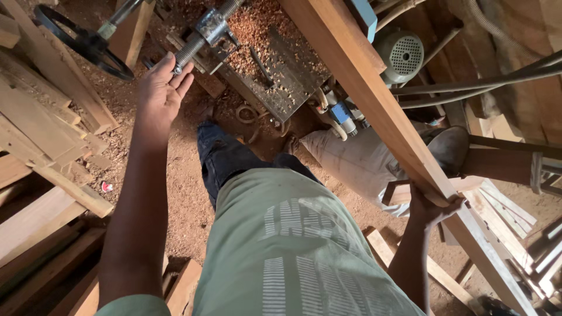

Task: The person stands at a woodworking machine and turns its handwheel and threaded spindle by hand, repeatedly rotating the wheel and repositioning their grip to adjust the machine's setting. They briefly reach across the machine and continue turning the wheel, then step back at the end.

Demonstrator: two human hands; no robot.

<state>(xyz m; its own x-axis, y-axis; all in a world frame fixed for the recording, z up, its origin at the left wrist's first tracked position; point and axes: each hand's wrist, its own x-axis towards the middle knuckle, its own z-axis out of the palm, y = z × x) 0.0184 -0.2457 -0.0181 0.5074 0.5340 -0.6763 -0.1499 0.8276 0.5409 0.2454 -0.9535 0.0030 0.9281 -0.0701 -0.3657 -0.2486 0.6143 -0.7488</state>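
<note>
Diagonally upper-left to lower-right, long plank [374,99] in right hand [432,208].

A grey electric motor [400,55] sits at the top of the view. Left of the motor, wood shavings [257,26] cover a metal plate [290,73]. Far left of it lie stacked wooden offcuts [41,129]. Below the motor, sawdust covers the floor [187,193].
</note>
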